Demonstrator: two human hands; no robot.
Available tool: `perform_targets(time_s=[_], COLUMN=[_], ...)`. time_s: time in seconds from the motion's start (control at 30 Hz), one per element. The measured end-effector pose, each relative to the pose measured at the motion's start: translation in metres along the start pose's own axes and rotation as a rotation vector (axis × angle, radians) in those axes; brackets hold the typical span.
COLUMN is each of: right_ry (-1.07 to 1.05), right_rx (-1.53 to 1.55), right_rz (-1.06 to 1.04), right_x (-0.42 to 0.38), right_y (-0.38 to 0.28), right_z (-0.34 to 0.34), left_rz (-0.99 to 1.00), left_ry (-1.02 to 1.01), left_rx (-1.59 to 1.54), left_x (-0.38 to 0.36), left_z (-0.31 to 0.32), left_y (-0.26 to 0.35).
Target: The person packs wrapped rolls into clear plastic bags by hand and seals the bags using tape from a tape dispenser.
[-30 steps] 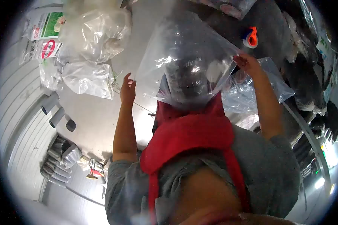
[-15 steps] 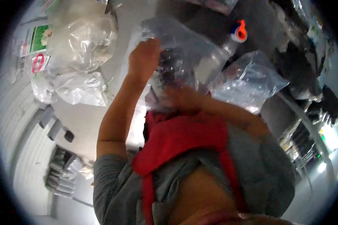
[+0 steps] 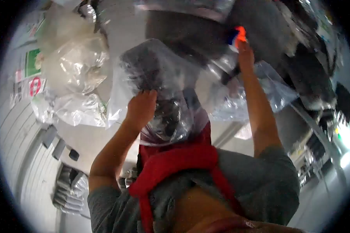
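A large clear plastic bag (image 3: pixel 171 73) with dark contents lies on the worktable in front of my red apron. My left hand (image 3: pixel 142 108) is closed, its fingers pinching the film near the bag's middle. Out to the far right, my right hand (image 3: pixel 245 54) is on an orange and blue tape dispenser (image 3: pixel 240 34). Its fingers look wrapped around the orange part, though motion blurs them. The exact grip on the handle is hard to see.
Clear bags with pale contents (image 3: pixel 81 64) and a white plastic bag (image 3: pixel 79 108) lie at the left. Another clear bag (image 3: pixel 268 91) sits under my right forearm. Dark grey material (image 3: pixel 182 35) covers the back of the table. Printed sheets (image 3: pixel 33 62) stand at far left.
My right hand has moved from the near side of the bag out to the tape dispenser. My left hand has come down closer to me, and the bag lies nearer and flatter.
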State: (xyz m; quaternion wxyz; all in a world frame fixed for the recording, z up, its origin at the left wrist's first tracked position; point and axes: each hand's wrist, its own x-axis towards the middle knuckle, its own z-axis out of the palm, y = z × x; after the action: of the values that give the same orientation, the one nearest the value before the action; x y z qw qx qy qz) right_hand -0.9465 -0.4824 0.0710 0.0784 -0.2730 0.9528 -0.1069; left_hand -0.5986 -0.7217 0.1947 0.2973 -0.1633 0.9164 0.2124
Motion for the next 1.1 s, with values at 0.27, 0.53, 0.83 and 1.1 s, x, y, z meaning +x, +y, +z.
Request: perform_targets(time_s=[0.27,0.53,0.83,1.1], right_ry=[-0.246,-0.133,-0.691,-0.186], right_rx=[-0.159,0.799,0.787,0.633], right_rz=[0.610,0.418,0.118,-0.338], right_x=[0.071,-0.065,0.002,-0.043], right_y=[0.125,-0.089,-0.329,-0.288], right_z=[0.190,-0.117,-0.045,-0.026], left_rz=[-0.056,0.494,0.664,0.071], left_ry=[0.195,0.063,-0.173,0.458], left_rx=[-0.072,0.292,0.268,-1.657], left_x=[-0.014,0.017,0.074,0.049], left_z=[0.017,-0.001,-0.006,-0.047], left_y=[0.011,-0.009,0.019,-0.132])
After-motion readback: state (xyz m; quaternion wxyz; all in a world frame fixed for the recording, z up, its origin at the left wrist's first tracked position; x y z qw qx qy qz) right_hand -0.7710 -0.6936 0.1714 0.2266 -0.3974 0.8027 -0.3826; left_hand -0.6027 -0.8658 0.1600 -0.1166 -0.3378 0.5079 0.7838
